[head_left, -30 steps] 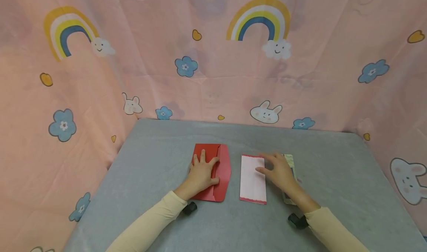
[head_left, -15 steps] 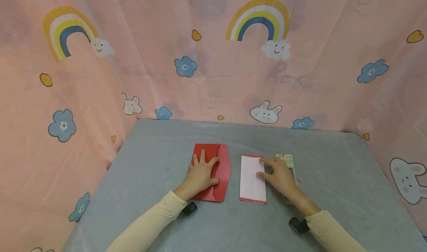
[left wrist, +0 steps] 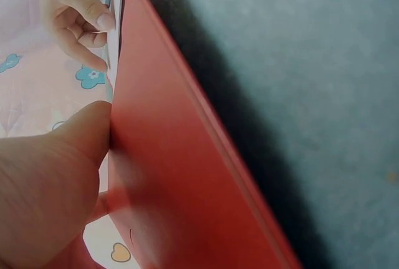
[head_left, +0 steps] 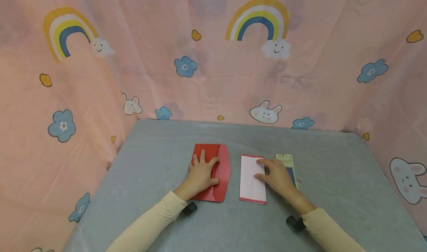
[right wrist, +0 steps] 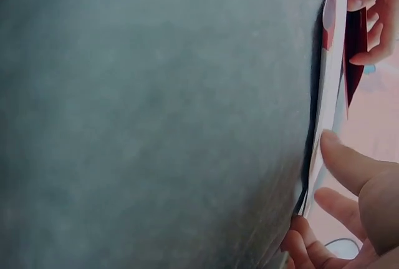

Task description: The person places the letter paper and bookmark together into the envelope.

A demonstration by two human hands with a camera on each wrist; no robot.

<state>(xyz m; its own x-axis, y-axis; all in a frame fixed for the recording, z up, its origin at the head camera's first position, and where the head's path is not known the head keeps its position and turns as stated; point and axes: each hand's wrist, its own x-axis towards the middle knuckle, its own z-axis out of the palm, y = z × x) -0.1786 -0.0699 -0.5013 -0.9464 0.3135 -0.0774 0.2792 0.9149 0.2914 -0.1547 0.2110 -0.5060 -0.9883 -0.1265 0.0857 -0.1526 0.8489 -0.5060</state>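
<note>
Left hand (head_left: 199, 175) rests spread fingers on red envelope (head_left: 223, 176), right hand (head_left: 279, 176) parted fingers on red-edged white card (head_left: 250, 185), before counter's far edge (head_left: 247, 129).

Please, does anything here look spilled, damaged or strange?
I see no spill or clear damage; the red envelope with its open flap seems ordinary. Only a small pink spot beside the patterned slip looks odd, being too small to identify.
</note>
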